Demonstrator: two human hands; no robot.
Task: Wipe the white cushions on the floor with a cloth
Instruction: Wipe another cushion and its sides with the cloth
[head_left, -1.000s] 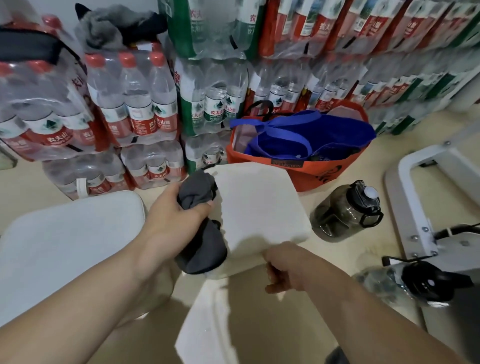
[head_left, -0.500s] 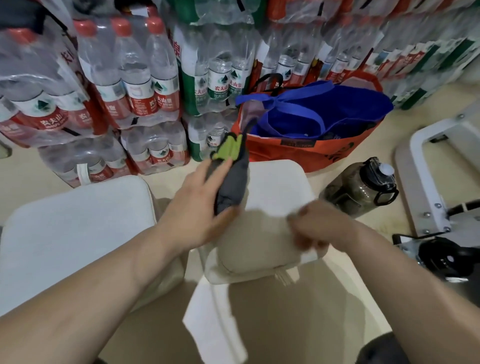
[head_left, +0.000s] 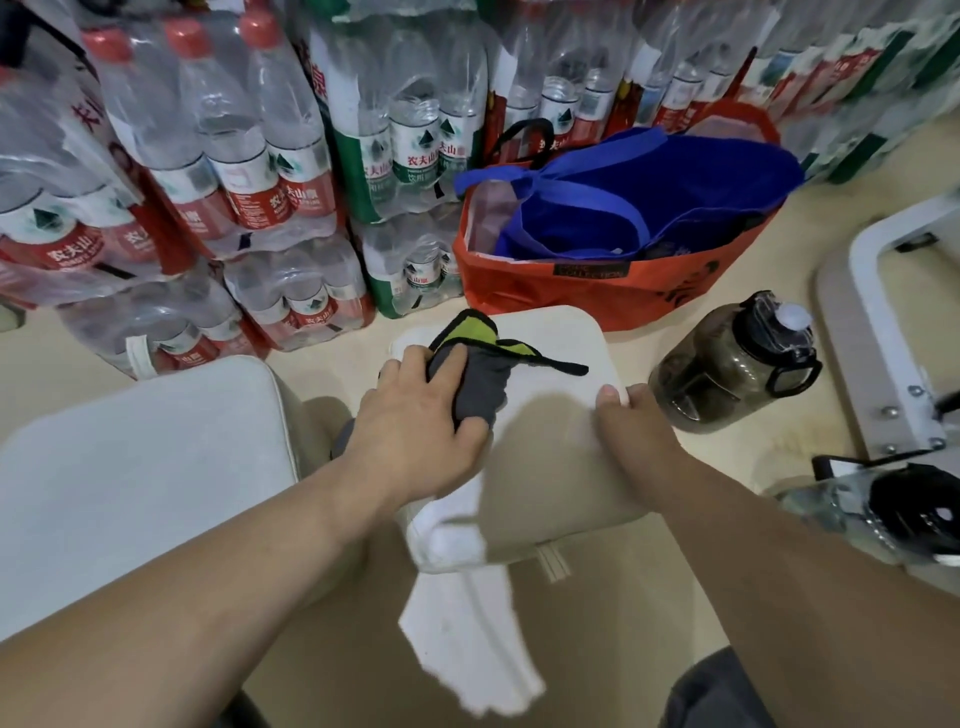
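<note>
Both reaching forward, left hand (head_left: 421, 418) clenches palm-down, right hand (head_left: 632, 422) pinches, thumb on top.

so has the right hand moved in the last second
Yes: the right hand has gone forward and now grips the edge of the white cushion, closer to the dark jug.

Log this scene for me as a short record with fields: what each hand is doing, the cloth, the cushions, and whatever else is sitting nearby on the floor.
left hand: grips the grey cloth, pressing it on the middle cushion
right hand: holds that cushion's right edge, thumb on top
cloth: bunched, a green side showing at its far end
other cushion: left cushion, lying beside the middle one
nearby: dark jug to the right; orange bag behind; bottle packs stacked at the back
</note>
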